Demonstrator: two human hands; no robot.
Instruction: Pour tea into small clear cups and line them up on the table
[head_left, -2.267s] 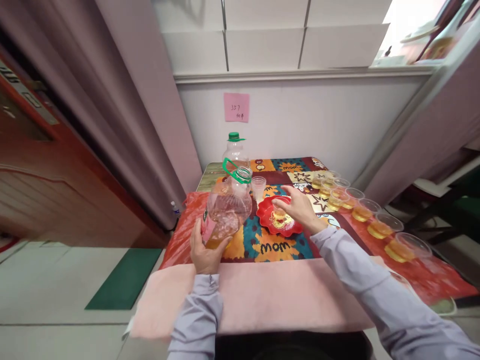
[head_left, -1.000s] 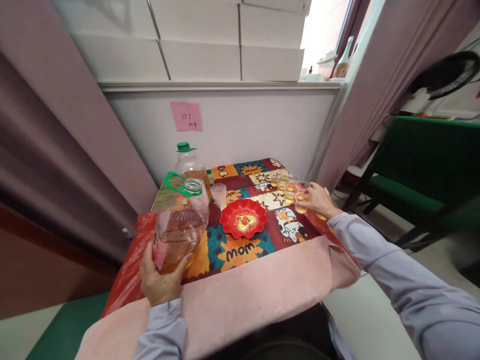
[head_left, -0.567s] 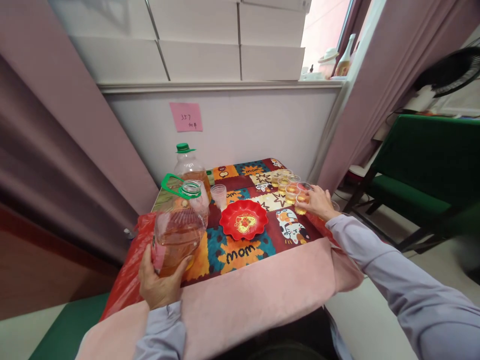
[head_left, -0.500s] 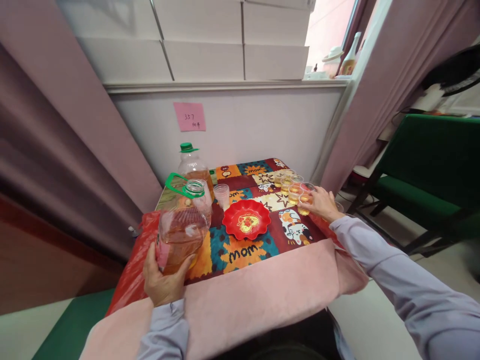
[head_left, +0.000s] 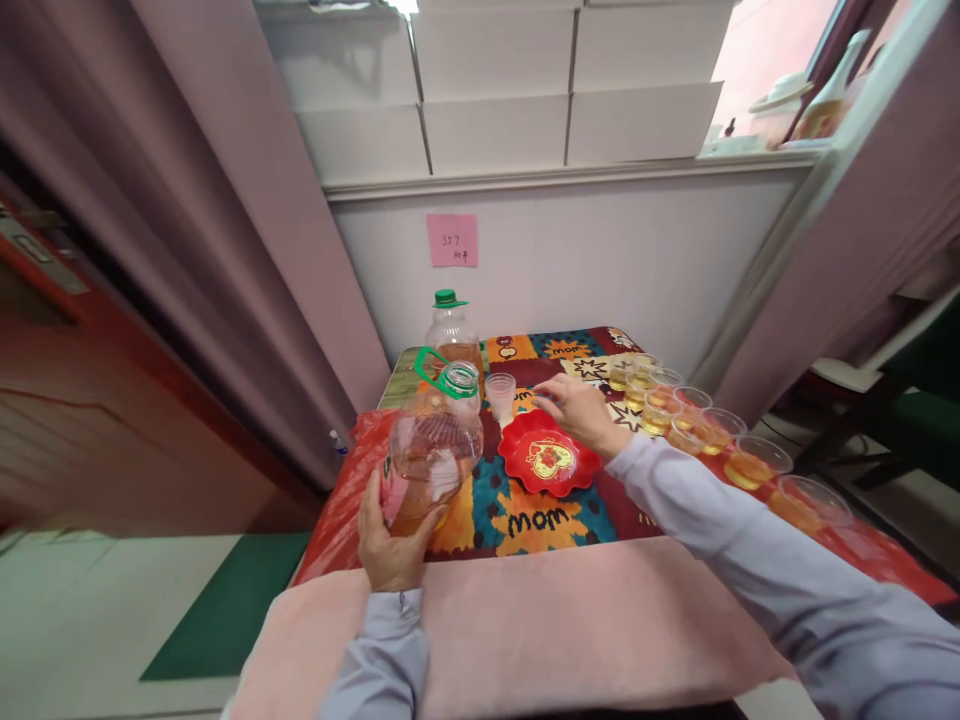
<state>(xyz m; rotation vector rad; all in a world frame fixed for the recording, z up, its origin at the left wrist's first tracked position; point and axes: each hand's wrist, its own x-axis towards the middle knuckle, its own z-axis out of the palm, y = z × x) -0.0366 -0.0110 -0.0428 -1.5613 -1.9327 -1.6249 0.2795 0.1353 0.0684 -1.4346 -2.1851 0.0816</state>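
My left hand is wrapped round the lower part of a large clear plastic jug of amber liquid, which is uncapped and has a green handle ring at its neck. Over the far edge of a red scalloped plate, my right hand reaches leftward, empty, thumb and fingers a little apart. Its fingertips are just short of a stack of clear plastic cups. Along the table's right side stand several clear cups of yellow liquid, partly hidden at the near end by my right forearm.
A second jug with a green cap stands behind the first. Patterned cloth and red plastic sheet cover the table, with a pink cloth along its near edge. A wall with a pink note closes off the back.
My right hand has left the filled cups on the right and moved left to near the cup stack. My left hand still holds the jug. The view has turned, shifting everything rightward.
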